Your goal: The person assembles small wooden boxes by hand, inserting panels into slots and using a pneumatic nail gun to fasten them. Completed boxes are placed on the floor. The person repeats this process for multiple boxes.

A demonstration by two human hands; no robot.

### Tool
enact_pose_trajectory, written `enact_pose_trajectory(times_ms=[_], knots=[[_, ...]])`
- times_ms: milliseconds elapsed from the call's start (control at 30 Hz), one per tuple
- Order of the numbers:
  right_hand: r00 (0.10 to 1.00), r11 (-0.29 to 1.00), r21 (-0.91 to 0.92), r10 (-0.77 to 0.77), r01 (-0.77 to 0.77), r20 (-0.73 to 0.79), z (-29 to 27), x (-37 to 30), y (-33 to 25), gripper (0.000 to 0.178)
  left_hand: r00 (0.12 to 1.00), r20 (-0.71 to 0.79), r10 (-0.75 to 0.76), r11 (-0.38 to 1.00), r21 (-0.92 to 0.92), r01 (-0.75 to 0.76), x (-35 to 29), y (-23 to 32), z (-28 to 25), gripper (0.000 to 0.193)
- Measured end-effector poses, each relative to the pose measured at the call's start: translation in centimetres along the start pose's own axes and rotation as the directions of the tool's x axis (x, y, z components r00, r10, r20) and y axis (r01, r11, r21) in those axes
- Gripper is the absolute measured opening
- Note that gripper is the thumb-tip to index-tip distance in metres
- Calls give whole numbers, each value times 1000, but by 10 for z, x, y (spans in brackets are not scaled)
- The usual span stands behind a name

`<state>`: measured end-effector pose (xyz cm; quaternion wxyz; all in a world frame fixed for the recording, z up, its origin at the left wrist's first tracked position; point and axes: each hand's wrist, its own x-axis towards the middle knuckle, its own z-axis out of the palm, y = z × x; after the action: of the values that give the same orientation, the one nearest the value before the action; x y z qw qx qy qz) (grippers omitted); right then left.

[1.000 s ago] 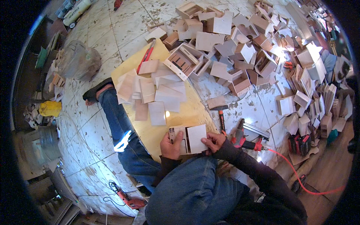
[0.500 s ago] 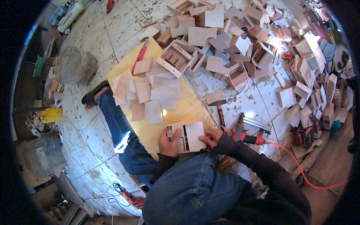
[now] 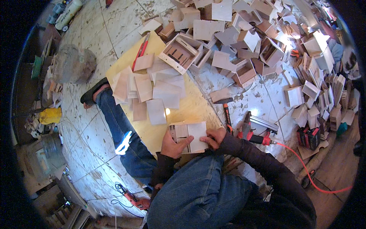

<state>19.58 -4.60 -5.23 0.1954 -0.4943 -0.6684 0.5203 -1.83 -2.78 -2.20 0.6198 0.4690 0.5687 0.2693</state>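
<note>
The left hand (image 3: 173, 145) grips the left side of a small, pale, rectangular wooden box (image 3: 197, 139), thumb across its face; the right hand (image 3: 214, 138) pinches its right edge between thumb and curled fingers. The box is over the near end of a yellow, rectangular board (image 3: 194, 107). Thin, pale wooden panels (image 3: 143, 87) overlap toward the board's left edge; a long red tool (image 3: 141, 52) lies by its far edge. Off its right edge, an orange-and-black-handled hammer (image 3: 227, 116) rests on the floor (image 3: 263, 91).
</note>
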Motion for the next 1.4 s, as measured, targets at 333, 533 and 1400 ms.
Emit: enact_pose_trajectory(times_ms=[333, 533, 1400], knots=[[985, 917, 360, 165, -172, 48, -6, 11, -5, 36, 986, -33, -166, 977, 131, 169, 14, 1, -26, 79], [985, 923, 347, 144, -169, 96, -6, 20, 8, 29, 999, 25, -45, 998, -43, 46, 39, 11, -27, 84], [993, 977, 179, 110, -117, 51, -17, 28, -8, 37, 997, -71, -40, 985, 162, 52, 42, 4, -27, 58]])
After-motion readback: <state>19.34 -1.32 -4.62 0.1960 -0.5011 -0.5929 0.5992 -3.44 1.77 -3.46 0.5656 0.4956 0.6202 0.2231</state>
